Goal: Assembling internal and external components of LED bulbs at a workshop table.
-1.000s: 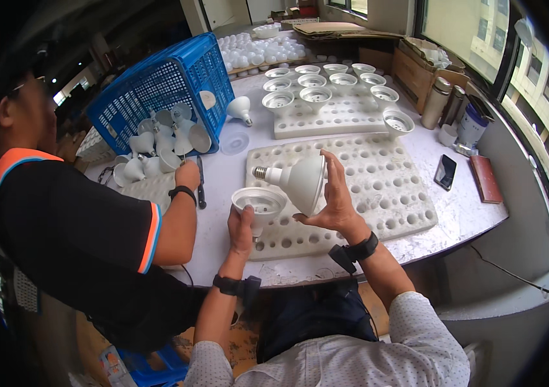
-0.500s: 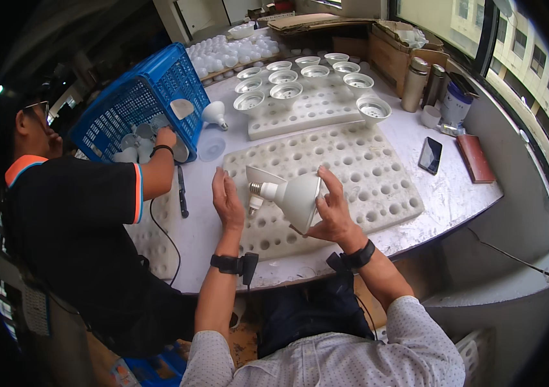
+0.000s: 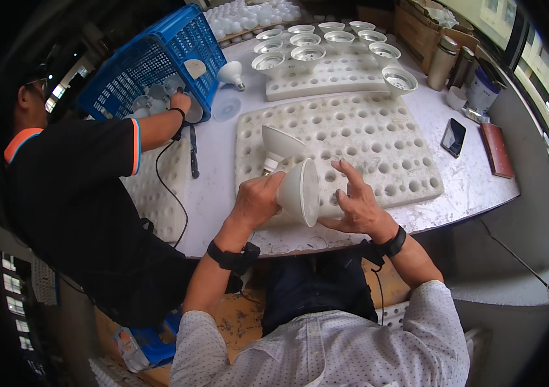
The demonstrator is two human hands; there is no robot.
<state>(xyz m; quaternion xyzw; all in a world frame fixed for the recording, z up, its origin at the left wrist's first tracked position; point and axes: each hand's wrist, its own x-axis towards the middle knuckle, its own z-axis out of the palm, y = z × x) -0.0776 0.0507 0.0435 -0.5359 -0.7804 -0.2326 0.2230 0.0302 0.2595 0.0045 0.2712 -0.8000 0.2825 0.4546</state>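
Two white cone-shaped lamp housings in hand or just off it: my left hand [image 3: 256, 201] is closed round the narrow neck of one white lamp housing [image 3: 300, 191], its wide mouth turned to my right hand [image 3: 353, 205], whose fingers are spread wide and loose, touching the rim at most, gripping nothing that I can tell. Held so, the open face is presented for the right hand, by my judgement. Second housing [image 3: 279, 144] lies tilted on the white foam tray [image 3: 377, 138] at 12 o'clock of my hands, just beside the first. Tray is punched with round holes, likely to seat such necks. Second foam tray [image 3: 326, 71], at 12 o'clock further off, carries upright housings [image 3: 306, 55]. At 10 o'clock: blue plastic crate [image 3: 152, 61], a co-worker's hand [image 3: 181, 103] reaching into it. At 2 o'clock: phone [image 3: 453, 137], red-brown notebook [image 3: 497, 149], flasks [image 3: 442, 64]. Surface: pale, scuffed worktable [image 3: 480, 193], windows along the right.
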